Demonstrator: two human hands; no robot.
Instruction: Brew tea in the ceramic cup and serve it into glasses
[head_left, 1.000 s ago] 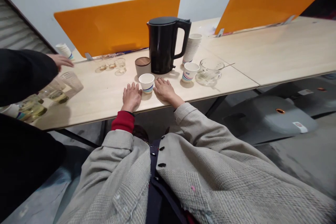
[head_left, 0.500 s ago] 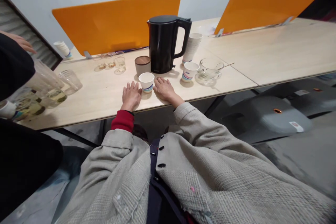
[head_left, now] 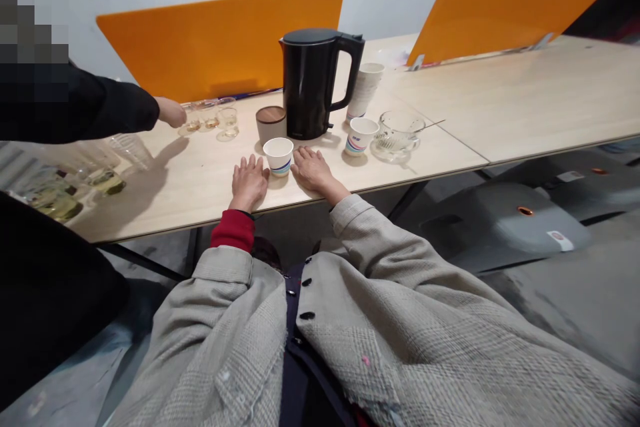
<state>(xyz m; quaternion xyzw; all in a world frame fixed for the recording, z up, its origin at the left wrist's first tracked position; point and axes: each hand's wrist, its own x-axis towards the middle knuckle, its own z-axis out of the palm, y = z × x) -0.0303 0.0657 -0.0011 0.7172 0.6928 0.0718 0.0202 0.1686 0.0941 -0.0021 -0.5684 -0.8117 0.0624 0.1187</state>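
My left hand [head_left: 250, 183] lies flat on the tabletop, fingers stretched forward, just left of a white paper cup [head_left: 279, 157] with blue stripes. On the cup's other side rests my right hand [head_left: 313, 169], also flat and holding nothing. Right behind the cup stands a grey canister [head_left: 271, 125] with a wooden-looking lid. A black electric kettle [head_left: 307, 87] towers beside it, handle to the right. Farther right are a second paper cup [head_left: 361, 137] and a glass bowl [head_left: 399, 137] with a thin stick across its rim.
A co-worker's hand [head_left: 173, 112] reaches to small glasses [head_left: 227, 121] holding amber liquid at the back left. Glass pitchers [head_left: 107, 181] stand at the left. Stacked paper cups [head_left: 367, 90] are behind the kettle. Orange dividers [head_left: 220, 47] line the back; grey stools [head_left: 525, 213] sit at right.
The co-worker's dark-sleeved arm has stretched rightward across the table, its hand now at the small glasses. Both of my hands have stayed in place beside the paper cup.
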